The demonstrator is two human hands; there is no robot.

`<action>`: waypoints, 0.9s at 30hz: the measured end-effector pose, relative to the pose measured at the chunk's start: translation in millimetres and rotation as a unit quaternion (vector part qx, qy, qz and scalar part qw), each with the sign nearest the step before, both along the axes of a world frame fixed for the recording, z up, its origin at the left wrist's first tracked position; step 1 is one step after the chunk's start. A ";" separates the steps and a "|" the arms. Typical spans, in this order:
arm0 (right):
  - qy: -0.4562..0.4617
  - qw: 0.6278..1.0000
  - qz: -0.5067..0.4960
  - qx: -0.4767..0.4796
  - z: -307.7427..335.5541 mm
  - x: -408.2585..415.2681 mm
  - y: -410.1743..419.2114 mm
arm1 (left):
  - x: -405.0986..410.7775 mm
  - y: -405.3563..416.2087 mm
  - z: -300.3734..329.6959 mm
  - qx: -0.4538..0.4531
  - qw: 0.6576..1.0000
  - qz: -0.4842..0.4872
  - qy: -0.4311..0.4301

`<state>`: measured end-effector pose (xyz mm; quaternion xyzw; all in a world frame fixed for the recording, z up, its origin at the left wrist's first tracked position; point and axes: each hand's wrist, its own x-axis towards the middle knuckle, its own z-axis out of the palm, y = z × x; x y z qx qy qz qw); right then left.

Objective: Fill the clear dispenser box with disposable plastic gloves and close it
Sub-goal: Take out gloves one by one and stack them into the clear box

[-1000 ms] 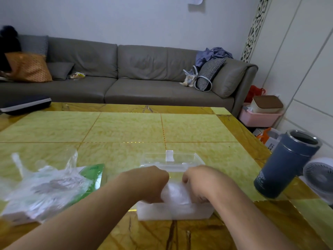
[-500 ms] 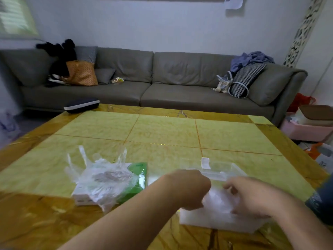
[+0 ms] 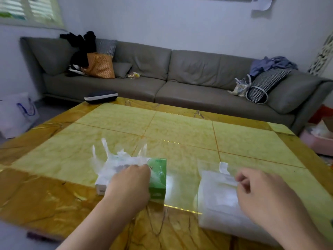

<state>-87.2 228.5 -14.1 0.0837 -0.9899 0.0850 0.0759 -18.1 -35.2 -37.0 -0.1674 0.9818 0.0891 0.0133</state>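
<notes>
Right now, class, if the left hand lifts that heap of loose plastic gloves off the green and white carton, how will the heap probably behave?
Probably floppy: the gloves are thin, crinkled film with fingers sticking up. Likely very light, so the left hand may drag several at once. Possibly slippery and clingy, since the glossy sheets lie tangled over the carton.

Grey L-shaped sofa (image 3: 180, 73) stood along a pale wall (image 3: 162, 20). Shuttered window (image 3: 30, 9) sat upper left. Yellow-green tiled table (image 3: 180, 127) with amber border filled the foreground. White bag (image 3: 16, 114) rested on the floor, left.
</notes>
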 end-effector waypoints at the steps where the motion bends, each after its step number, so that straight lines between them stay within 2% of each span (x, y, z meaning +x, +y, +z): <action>1: 0.003 1.000 0.004 -0.005 -2.5 0.5 -3.1 | -0.3 -2.2 0.0 0.012 1.000 0.001 0.014; 4: 0.055 0.997 0.029 -0.042 -6.8 5.0 -12.8 | -3.1 -3.0 -1.0 0.093 0.991 0.019 0.090; 6: 0.083 0.979 0.102 -0.156 -7.6 12.1 -19.1 | -0.9 10.2 6.4 0.204 0.960 0.024 0.187; 7: 0.032 0.955 0.140 -0.260 -5.8 16.8 -24.6 | 1.3 20.9 11.9 0.270 0.935 0.012 0.231; 8: -0.082 0.906 0.172 -0.378 -0.3 22.8 -31.0 | 4.2 33.1 18.2 0.332 0.907 -0.012 0.260; 10: -0.327 0.755 0.212 -0.528 8.1 31.7 -41.0 | 10.2 56.2 24.1 0.423 0.862 -0.073 0.272; 11: -0.377 0.705 0.218 -0.560 9.6 33.8 -42.8 | 13.9 66.4 25.0 0.452 0.847 -0.100 0.260; 12: -0.377 0.685 0.210 -0.587 9.6 33.4 -43.6 | 15.9 74.2 24.3 0.469 0.838 -0.125 0.248; 13: -0.351 0.686 0.185 -0.610 9.8 32.6 -43.5 | 16.7 80.7 22.6 0.473 0.834 -0.145 0.245; 15: -0.279 0.719 0.130 -0.623 9.1 28.0 -38.7 | 16.4 89.1 19.7 0.455 0.833 -0.171 0.264; 18: -0.211 0.768 0.099 -0.596 10.6 18.0 -26.8 | 14.9 94.2 16.7 0.407 0.837 -0.198 0.307; 22: -0.144 0.805 0.028 -0.574 17.2 0.6 1.8 | 12.1 93.1 11.3 0.306 0.872 -0.206 0.322; 24: -0.136 0.807 -0.001 -0.575 18.8 -11.4 22.6 | 10.4 95.3 12.8 0.248 0.888 -0.218 0.319; 27: -0.176 0.776 -0.042 -0.605 16.3 -27.7 54.3 | 3.3 107.5 19.9 0.183 0.893 -0.250 0.326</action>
